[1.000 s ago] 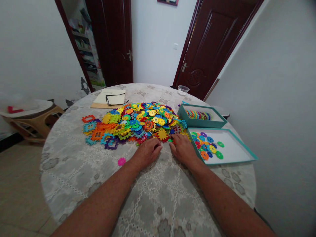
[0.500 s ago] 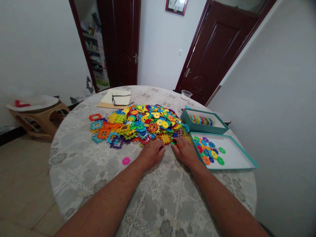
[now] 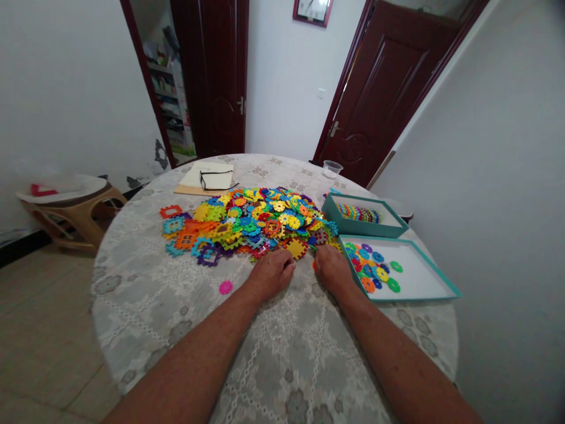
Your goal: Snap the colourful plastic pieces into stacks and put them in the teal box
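A heap of bright plastic building pieces (image 3: 247, 224), round notched discs and square frames, lies on the table before my hands. My left hand (image 3: 270, 274) rests at the front edge of the heap with its fingers curled; anything inside them is hidden. Just beside its fingertips is a yellow square piece with a red border (image 3: 296, 248). To the right, my right hand (image 3: 332, 268) is closed, and a bit of an orange plastic piece (image 3: 315, 266) shows at its fingertips. A pink disc (image 3: 225, 287) lies alone, left of my left forearm.
At the right, a shallow teal-edged tray (image 3: 419, 274) holds loose discs. Behind it stands a teal box (image 3: 366, 227) with rows of colourful discs. Black glasses (image 3: 216, 172) lie on paper at the back left. A clear plastic cup (image 3: 332, 168) stands at the far edge.
My right hand has drawn slightly right, its fingers now more tightly curled, and an orange piece has come into sight at its fingertips. My left hand stays nearly still.
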Motion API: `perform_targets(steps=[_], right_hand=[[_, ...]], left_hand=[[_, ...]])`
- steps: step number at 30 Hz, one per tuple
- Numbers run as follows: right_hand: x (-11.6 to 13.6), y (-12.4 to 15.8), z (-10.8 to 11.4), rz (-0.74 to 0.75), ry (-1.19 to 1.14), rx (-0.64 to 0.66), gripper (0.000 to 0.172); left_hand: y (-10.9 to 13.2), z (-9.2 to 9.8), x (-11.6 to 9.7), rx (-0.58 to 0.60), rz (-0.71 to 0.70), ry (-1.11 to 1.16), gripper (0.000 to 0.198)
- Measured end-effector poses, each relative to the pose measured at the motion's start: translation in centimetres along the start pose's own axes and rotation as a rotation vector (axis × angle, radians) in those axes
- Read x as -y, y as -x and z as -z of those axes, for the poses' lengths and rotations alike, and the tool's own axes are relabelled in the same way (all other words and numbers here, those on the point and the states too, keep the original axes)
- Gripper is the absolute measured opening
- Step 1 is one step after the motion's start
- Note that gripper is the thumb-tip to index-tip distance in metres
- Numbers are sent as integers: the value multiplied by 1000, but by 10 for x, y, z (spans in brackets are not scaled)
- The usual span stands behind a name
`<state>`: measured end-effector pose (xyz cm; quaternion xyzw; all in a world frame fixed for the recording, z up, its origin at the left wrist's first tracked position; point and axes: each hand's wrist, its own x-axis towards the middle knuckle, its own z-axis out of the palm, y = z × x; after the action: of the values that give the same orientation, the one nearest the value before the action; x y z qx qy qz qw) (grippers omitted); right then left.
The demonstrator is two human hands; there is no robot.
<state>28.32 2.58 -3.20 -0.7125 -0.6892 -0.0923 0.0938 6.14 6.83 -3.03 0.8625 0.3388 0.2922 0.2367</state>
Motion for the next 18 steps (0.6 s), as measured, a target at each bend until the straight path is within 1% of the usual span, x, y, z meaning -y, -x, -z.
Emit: perform_targets(steps=[3, 5, 7, 8, 10, 12, 13, 18], right_hand=[[-4, 1, 3, -47, -58, -58, 23], [-5, 3, 9, -63, -82, -108, 24], [-7, 8, 16, -93, -85, -125, 23], [-7, 11, 20, -108, -82, -105, 22], [-9, 18, 26, -112, -85, -12, 21], [-11, 23, 28, -87, -106, 87, 22], [-12, 25, 28, -77, -127, 107, 22], [-17, 26, 24, -34, -239, 55, 28]], left_hand=[[0, 0, -1, 2, -14, -5, 12], [0, 0, -1, 1, -11, -6, 12], [0, 0, -1, 4, -5, -11, 13], [0, 0, 0, 5, -6, -13, 13], [0, -1, 1, 3, -15, -12, 13], [0, -1, 1, 0, -20, -9, 13], [0, -1, 2, 2, -18, -10, 13], [0, 1, 0, 18, -7, -4, 12]])
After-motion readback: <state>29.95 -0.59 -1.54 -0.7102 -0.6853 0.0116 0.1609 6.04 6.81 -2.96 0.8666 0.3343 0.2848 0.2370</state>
